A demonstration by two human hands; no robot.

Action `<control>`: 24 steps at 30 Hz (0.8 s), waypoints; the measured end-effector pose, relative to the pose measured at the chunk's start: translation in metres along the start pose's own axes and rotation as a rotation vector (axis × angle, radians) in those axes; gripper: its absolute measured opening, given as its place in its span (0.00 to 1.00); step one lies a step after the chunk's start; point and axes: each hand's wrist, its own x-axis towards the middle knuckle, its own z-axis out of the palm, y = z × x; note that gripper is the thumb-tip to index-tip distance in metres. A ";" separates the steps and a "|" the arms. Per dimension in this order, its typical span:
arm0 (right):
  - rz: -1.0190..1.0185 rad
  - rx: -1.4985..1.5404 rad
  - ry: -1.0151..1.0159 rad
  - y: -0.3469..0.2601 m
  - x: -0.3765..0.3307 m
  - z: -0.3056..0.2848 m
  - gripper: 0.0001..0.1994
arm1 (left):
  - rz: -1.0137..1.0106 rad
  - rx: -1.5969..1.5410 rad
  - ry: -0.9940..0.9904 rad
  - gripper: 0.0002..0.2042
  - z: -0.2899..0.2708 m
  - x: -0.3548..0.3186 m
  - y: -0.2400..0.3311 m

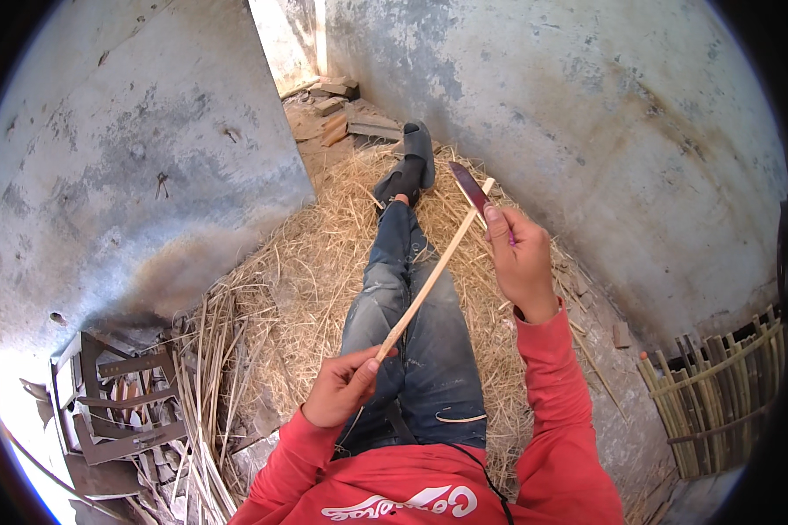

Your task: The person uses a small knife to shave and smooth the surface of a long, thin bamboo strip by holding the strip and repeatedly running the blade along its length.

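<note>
A long pale strip of split wood or bamboo (436, 273) slants up and to the right across my legs. My left hand (340, 385) is closed on its near end, thumb on top. Up at the right, my right hand (521, 262) grips a knife (470, 185) with a dark purplish blade; a bit of its purple handle shows below the fingers. The blade lies against the strip close to the strip's far end. Whether its edge is cutting in, I cannot tell.
Straw-like shavings (315, 254) cover the floor round my outstretched legs (403, 332). Long thin strips (206, 385) lie at the left, beside a broken dark frame (131, 398). A woven slat panel (718, 398) leans at the right. Bricks (333, 105) lie beyond my feet, between walls.
</note>
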 end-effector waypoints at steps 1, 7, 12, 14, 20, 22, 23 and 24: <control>-0.044 -0.062 0.019 0.001 0.001 0.002 0.21 | 0.010 0.015 -0.001 0.19 0.001 0.000 0.001; -0.185 -0.141 -0.223 -0.013 -0.036 0.029 0.17 | 0.076 0.029 0.058 0.20 0.002 0.011 0.005; -0.225 -0.104 -0.147 -0.005 -0.034 0.034 0.21 | 0.064 0.018 0.063 0.17 -0.001 0.011 0.010; -0.174 -0.123 -0.091 -0.005 -0.018 0.023 0.21 | 0.068 0.012 0.033 0.16 0.001 0.012 0.012; -0.204 -0.095 -0.092 -0.003 -0.035 0.044 0.20 | 0.167 0.113 0.133 0.18 0.000 0.021 0.011; -0.308 -0.121 -0.189 -0.003 -0.053 0.055 0.20 | 0.162 0.113 0.143 0.17 -0.001 0.022 0.008; -0.293 -0.136 -0.240 -0.001 -0.055 0.054 0.20 | 0.155 0.114 0.155 0.17 -0.002 0.023 0.007; -0.293 -0.139 -0.238 -0.003 -0.050 0.049 0.20 | 0.157 0.114 0.152 0.17 -0.001 0.024 0.007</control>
